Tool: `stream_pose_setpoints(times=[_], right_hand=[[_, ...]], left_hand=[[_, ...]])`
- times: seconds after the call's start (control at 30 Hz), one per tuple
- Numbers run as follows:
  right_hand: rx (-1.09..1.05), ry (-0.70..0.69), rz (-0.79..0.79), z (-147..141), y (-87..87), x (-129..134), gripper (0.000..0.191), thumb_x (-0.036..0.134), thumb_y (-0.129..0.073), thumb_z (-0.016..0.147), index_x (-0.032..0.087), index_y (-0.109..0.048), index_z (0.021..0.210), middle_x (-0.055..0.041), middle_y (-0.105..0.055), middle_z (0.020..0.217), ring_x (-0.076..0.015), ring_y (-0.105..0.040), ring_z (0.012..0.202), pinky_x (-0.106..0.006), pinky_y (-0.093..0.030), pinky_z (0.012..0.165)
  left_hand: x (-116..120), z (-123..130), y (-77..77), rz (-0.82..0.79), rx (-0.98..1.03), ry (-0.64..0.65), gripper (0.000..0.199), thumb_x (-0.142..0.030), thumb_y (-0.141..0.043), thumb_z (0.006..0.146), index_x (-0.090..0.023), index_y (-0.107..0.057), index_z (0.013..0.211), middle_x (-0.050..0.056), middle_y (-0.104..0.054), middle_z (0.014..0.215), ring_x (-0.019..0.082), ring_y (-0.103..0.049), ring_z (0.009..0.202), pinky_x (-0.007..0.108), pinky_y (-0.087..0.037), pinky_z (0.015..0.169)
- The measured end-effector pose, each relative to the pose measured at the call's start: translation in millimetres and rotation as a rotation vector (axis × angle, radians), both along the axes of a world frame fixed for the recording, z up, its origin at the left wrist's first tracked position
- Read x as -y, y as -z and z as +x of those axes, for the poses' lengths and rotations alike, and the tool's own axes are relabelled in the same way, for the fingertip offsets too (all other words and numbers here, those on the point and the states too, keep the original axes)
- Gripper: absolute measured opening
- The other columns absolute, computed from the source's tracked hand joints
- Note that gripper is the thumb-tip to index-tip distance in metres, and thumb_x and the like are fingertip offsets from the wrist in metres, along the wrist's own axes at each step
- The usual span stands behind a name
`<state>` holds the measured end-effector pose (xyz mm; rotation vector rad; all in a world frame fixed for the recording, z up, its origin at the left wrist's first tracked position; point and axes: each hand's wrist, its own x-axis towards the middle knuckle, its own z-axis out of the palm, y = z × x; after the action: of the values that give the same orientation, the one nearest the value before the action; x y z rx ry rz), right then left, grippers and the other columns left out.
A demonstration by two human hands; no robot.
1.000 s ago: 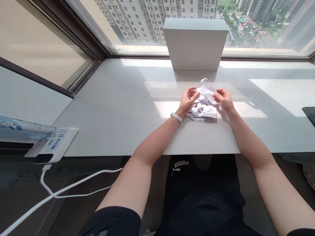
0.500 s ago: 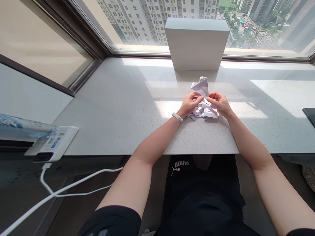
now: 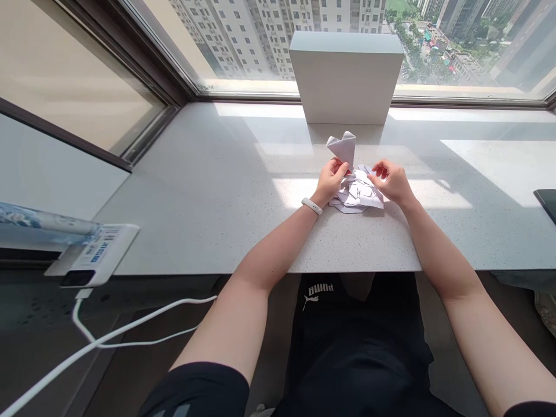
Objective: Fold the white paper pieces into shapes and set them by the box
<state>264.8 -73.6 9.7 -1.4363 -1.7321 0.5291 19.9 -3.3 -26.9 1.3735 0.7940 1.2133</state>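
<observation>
Now my left hand [image 3: 332, 177] pinches a folded white paper piece [image 3: 343, 149] with two raised tips by its narrow lower end, beside a flat heap of creased white papers [image 3: 358, 194] on the speckled pale countertop [image 3: 208, 214]. My right hand [image 3: 391, 182] curls at the heap's right side; whether its fingertips grip paper, I cannot tell.

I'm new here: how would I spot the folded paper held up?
Find the big pale box on the counter. In front of it, the left hand holds the folded paper. Unlike the paper pile nearby, it sticks up in two peaks.
</observation>
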Motion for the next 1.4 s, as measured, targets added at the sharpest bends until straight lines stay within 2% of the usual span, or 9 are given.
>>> stream_pose_setpoints(times=[0.13,0.23,0.4,0.63,0.8,0.97,1.1,1.23,1.4], right_hand=[[0.188,-0.017,-0.146,10,-0.4,0,0.034,0.043,-0.098,0.091,0.028,-0.07,0.103,-0.0103,-0.082,0.113,-0.0288,-0.069,0.095,-0.052,-0.062,0.095],[0.235,-0.005,-0.229,10,0.5,1,0.031,0.041,-0.097,0.092,0.028,-0.071,0.105,-0.0116,-0.082,0.117,-0.0293,-0.069,0.095,-0.053,-0.062,0.098],[0.241,-0.004,-0.255,9,-2.7,4,0.026,0.039,-0.094,0.096,0.027,-0.076,0.111,-0.0125,-0.082,0.122,-0.0293,-0.07,0.097,-0.054,-0.065,0.101],[0.211,0.0,-0.348,14,-17.4,10,0.024,0.039,-0.092,0.1,0.027,-0.084,0.118,-0.0146,-0.085,0.128,-0.033,-0.076,0.107,-0.057,-0.069,0.102],[0.156,0.022,-0.398,16,-23.8,14,0.022,0.042,-0.09,0.103,0.026,-0.085,0.118,-0.0135,-0.087,0.117,-0.0306,-0.078,0.101,-0.05,-0.07,0.089],[0.088,0.131,-0.228,20,-21.8,11,0.016,0.042,-0.084,0.105,0.026,-0.082,0.105,-0.0136,-0.088,0.111,-0.0288,-0.08,0.094,-0.05,-0.071,0.091],[-0.093,0.24,-0.076,16,-18.9,5,0.02,0.045,-0.079,0.107,0.026,-0.082,0.112,-0.0148,-0.09,0.118,-0.0323,-0.084,0.106,-0.054,-0.073,0.1],[-0.298,0.172,-0.103,1,-14.3,1,0.029,0.053,-0.08,0.108,0.027,-0.082,0.119,-0.013,-0.09,0.119,-0.0337,-0.087,0.112,-0.057,-0.075,0.103],[-0.367,0.073,-0.164,-23,-6.5,2,0.036,0.061,-0.086,0.106,0.026,-0.08,0.116,-0.0125,-0.089,0.116,-0.0324,-0.088,0.111,-0.056,-0.076,0.106]], left_hand=[[0,1,-1.8,-0.063,-0.003,-0.023,0.013,-0.03,-0.082,0.119,-0.023,-0.077,0.11,0.007,-0.085,0.105,0.02,-0.084,0.093,0.036,-0.072,0.095],[0,2,-1.9,-0.052,-0.015,-0.017,0.011,-0.025,-0.083,0.117,-0.022,-0.076,0.109,0.007,-0.085,0.103,0.021,-0.085,0.095,0.037,-0.071,0.095],[-1,3,-1.1,-0.056,-0.043,-0.016,0.006,-0.02,-0.083,0.114,-0.022,-0.077,0.112,0.009,-0.087,0.107,0.023,-0.086,0.1,0.039,-0.072,0.096],[4,-1,-7.8,-0.042,-0.097,0.017,0.01,-0.024,-0.082,0.117,-0.022,-0.077,0.108,0.009,-0.087,0.108,0.025,-0.086,0.102,0.044,-0.073,0.1],[6,-1,-10.7,-0.033,-0.118,0.019,0.01,-0.023,-0.08,0.118,-0.022,-0.077,0.108,0.01,-0.087,0.111,0.024,-0.086,0.102,0.042,-0.072,0.099],[6,0,-9.7,-0.034,-0.122,0.013,0.015,-0.029,-0.086,0.115,-0.023,-0.076,0.106,0.009,-0.087,0.11,0.025,-0.086,0.103,0.044,-0.073,0.103],[6,1,-9.8,-0.046,-0.108,0.027,0.015,-0.028,-0.087,0.114,-0.022,-0.078,0.103,0.009,-0.087,0.106,0.024,-0.086,0.1,0.04,-0.071,0.099],[8,4,-11.9,-0.06,-0.084,0.045,0.004,-0.022,-0.085,0.113,-0.02,-0.086,0.11,0.011,-0.092,0.111,0.022,-0.085,0.098,0.037,-0.069,0.096],[9,7,-13.0,-0.045,-0.059,0.084,0.011,-0.029,-0.092,0.11,-0.02,-0.089,0.105,0.012,-0.094,0.108,0.022,-0.085,0.096,0.038,-0.07,0.095]])
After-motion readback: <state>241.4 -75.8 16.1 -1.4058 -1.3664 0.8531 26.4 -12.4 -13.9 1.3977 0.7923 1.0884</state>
